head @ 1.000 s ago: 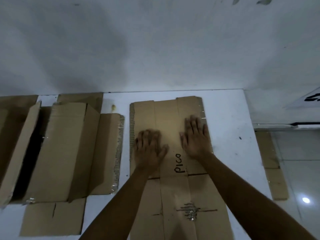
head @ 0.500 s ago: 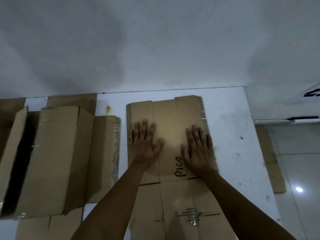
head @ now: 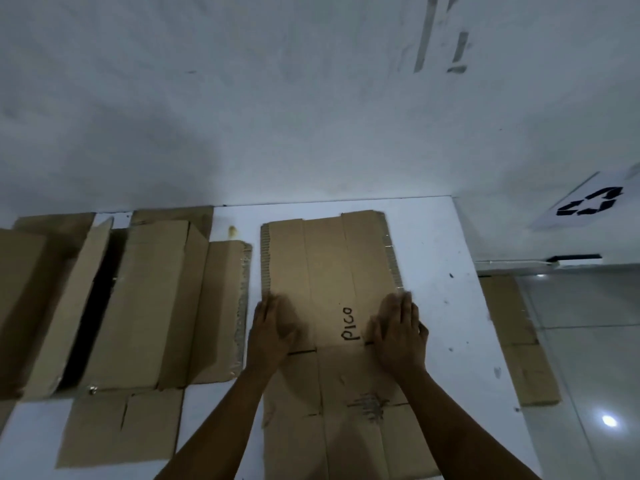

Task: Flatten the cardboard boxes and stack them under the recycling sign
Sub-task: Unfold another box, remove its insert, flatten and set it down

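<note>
Left hand (head: 273,330) and right hand (head: 401,332) at flattened box (head: 329,265) edges, grip seemingly flat, blurred

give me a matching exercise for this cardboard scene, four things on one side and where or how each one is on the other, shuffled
Things:
1. flattened brown cardboard box marked PICO
2. brown cardboard box with an open dark gap
3. white sheet with the black recycling symbol
4. flat brown cardboard strip

Places or states:
A. on the wall, far right
B. on the tiled floor, right of the white table
C. under both hands, left hand and right hand
D. not yet flat, left part of the table

Pairs: 1-C, 2-D, 3-A, 4-B
</note>
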